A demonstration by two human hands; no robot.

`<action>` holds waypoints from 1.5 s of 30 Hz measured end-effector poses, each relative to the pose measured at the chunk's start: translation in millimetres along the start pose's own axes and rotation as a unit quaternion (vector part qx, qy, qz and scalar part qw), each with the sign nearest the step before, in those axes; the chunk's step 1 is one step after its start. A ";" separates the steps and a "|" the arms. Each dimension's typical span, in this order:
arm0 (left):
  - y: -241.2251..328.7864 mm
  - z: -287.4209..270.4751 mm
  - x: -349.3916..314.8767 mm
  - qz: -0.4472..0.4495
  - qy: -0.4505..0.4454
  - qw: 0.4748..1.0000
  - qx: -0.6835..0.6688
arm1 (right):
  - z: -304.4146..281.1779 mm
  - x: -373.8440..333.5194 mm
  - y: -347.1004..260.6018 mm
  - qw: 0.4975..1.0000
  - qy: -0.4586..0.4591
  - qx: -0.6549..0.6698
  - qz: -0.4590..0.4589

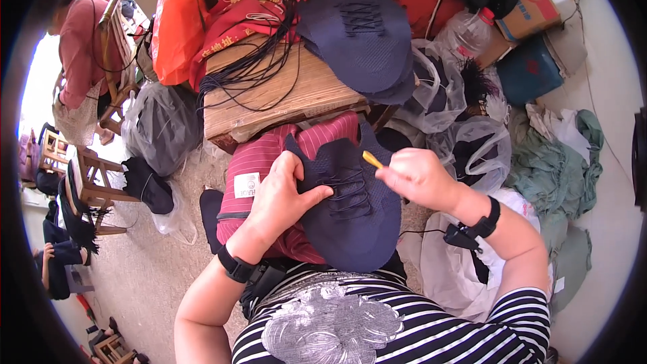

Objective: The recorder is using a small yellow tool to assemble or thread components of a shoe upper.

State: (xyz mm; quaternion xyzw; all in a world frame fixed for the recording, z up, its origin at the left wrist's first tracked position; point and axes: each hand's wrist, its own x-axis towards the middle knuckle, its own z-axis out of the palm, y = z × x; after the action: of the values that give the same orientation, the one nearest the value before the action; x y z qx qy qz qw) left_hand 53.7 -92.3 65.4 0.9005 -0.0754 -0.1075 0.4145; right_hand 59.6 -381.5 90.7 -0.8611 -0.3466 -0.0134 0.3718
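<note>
A dark blue knit shoe upper (360, 236) lies across my lap, with dark laces (347, 192) threaded in rows over its middle. My left hand (286, 195) grips its left edge, thumb on top pointing at the laces. My right hand (421, 178) is closed around a small yellow tool (372, 160), whose rounded end sticks out on the left. It is over the right side of the upper; the tool's other end is hidden in my fist. Under the upper is red striped cloth (246, 162).
Ahead, a wooden stool (263, 111) bears a bundle of loose dark laces (263, 71) and a stack of blue uppers (367, 47). Plastic bags (475, 152) and green cloth (556, 168) lie to the right. At the left are a grey bag (162, 128), wooden stools and other people (87, 54).
</note>
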 end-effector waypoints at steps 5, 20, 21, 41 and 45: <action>-19.3 8.6 -12.9 0.137 0.110 0.981 -0.083 | 24.5 -35.0 17.6 0.824 0.129 0.392 0.387; -31.0 14.0 -19.4 0.071 0.076 0.962 -0.253 | 43.8 -27.1 0.7 0.623 0.141 0.633 0.436; -29.1 10.9 -18.4 0.071 0.076 0.962 -0.253 | 40.9 -25.2 -2.1 0.623 0.141 0.634 0.436; -7.9 -2.5 -17.6 0.319 0.238 0.897 0.193 | 90.0 -12.4 6.4 0.789 0.226 0.447 0.355; -9.8 -0.3 -10.0 0.326 0.226 0.905 0.152 | 97.0 -11.3 5.4 0.784 0.250 0.447 0.350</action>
State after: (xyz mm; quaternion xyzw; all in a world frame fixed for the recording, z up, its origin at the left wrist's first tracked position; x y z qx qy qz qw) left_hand 44.6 -83.5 59.5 0.8779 -0.2847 0.2534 0.2900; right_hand 31.6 -327.8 14.0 -0.6269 0.1166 0.0593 0.7680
